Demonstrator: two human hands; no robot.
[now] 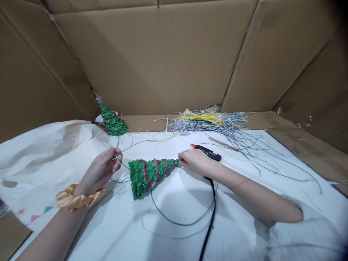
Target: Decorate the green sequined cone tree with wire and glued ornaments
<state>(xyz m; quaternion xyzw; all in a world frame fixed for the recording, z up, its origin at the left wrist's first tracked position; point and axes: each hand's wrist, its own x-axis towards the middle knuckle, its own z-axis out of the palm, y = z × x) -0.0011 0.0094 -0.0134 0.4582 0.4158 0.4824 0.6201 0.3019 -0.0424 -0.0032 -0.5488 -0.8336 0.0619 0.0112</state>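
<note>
A small green Christmas tree (pixel 152 174) wound with red and purple garland is held on its side above the white table. My right hand (pixel 194 161) pinches its narrow tip. To the left of the tree's wide base, my left hand (pixel 104 168) has its fingers closed on a thin dark green wire (pixel 123 165). A long loop of wire (pixel 182 224) curves below the tree and up toward my right forearm. Behind my right hand lies a black glue gun (pixel 209 152) with an orange nozzle.
A finished-looking tree (pixel 111 119) with a star on top stands at the back left. Bundles of yellow (pixel 203 117) and dark wires (pixel 231 134) lie at the back right. A pale plastic bag (pixel 51 156) covers the left side. Cardboard walls (pixel 174 54) enclose the table; a black cord (pixel 209 224) crosses its front.
</note>
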